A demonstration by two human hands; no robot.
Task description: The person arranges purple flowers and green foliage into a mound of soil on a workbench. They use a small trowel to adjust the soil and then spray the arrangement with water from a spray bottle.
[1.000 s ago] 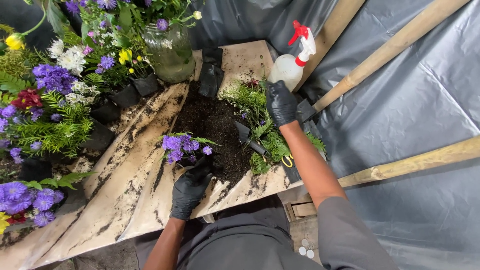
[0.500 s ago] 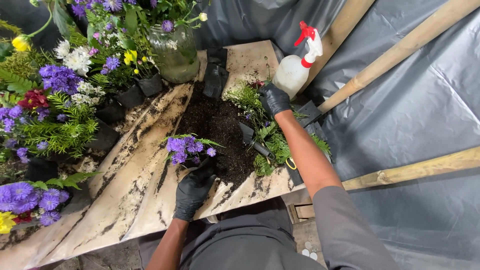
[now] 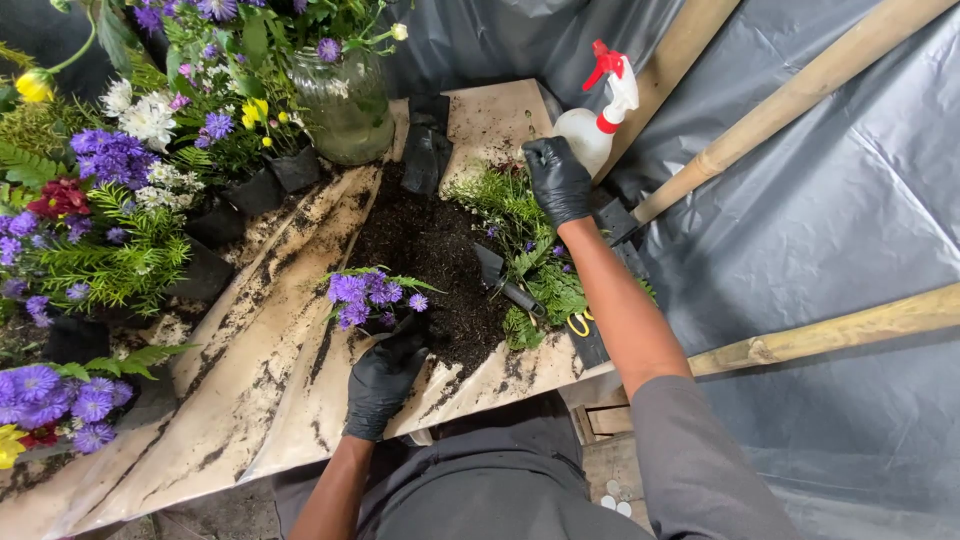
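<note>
Purple flowers (image 3: 368, 295): one small clump, lying on the board (image 3: 250, 400) at the left edge of the soil (image 3: 430, 260), just above the left hand (image 3: 385, 380); one soil heap, dark, spread over the middle of the board; one hand trowel (image 3: 505, 282), lying on the soil's right edge against the greens (image 3: 520, 240); one spray bottle (image 3: 592, 125), white with red trigger, standing at the board's far right corner; one glass jar (image 3: 345, 105), holding stems, standing at the far edge; one pair of yellow-handled scissors (image 3: 580, 322), partly under the right forearm; two hands, both in black gloves.

Left hand: fingers curled at the base of the clump, tips touching stems and soil; cannot tell whether clasped around the stems or only pressed against them.

Right hand (image 3: 558, 180): stretched far across, fingers loosely bent and pointing down, resting on the greens just beside the spray bottle; cannot tell whether anything is grasped beneath.

Left of the board: several black pots (image 3: 260, 185) of purple, white, yellow and red blooms, too crowded to count.
</note>
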